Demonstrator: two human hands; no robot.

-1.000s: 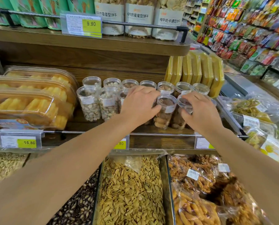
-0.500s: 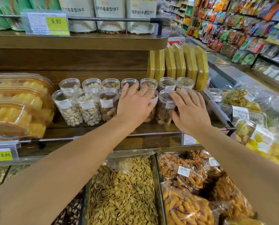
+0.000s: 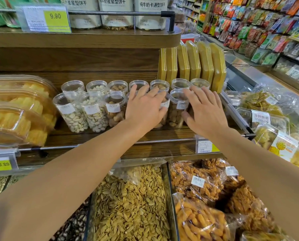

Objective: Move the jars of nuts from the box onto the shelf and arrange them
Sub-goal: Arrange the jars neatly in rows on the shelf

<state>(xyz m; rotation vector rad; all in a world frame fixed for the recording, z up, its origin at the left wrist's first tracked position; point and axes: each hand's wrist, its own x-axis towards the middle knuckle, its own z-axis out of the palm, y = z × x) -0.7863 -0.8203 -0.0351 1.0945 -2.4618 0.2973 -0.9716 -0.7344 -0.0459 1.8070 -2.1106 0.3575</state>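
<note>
Clear plastic jars of nuts stand in two rows on the wooden shelf (image 3: 96, 136). The front row starts at the left with two pistachio jars (image 3: 72, 115) and a jar of pale nuts (image 3: 114, 110). My left hand (image 3: 145, 108) lies flat over the following front jars, fingers spread across their lids. Just right of it a brown-nut jar (image 3: 177, 108) shows between my hands. My right hand (image 3: 204, 110) rests with straight fingers against that jar's right side and hides the row's end. The back-row jars (image 3: 97, 86) stand untouched. No box is in view.
Upright yellow flat packs (image 3: 194, 61) stand right behind the jars. Stacked clear trays of yellow snacks (image 3: 14, 119) border them on the left. Below the shelf rail are bins of seeds (image 3: 131, 202) and bagged snacks (image 3: 197, 185). An upper shelf (image 3: 93, 39) hangs overhead.
Both hands went from curled around front-row jars to flat with fingers stretched out. The front jars now stand closer together, and the view has shifted slightly.
</note>
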